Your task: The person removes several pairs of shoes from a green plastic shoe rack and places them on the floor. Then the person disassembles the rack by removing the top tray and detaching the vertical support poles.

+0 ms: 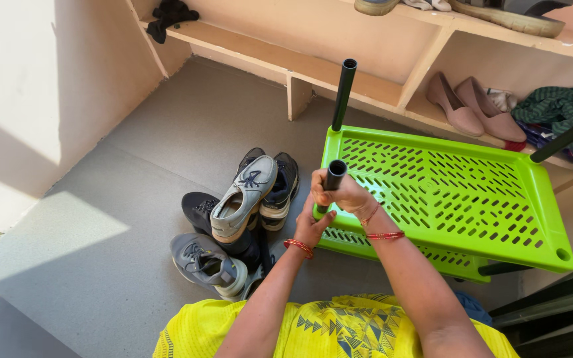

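The right hand [345, 194] has its fingers closed around a black tube [329, 183] at the near corner of the green plastic shelf [445, 199]. The left hand [313, 225] supports below, fingers pressed on the shelf edge. Grey shoes [243, 199] lie beside on the floor.

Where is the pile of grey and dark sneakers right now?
In the head view, the pile of grey and dark sneakers lies on the grey floor, left of the bright green perforated plastic shelf and just left of the person's left hand.
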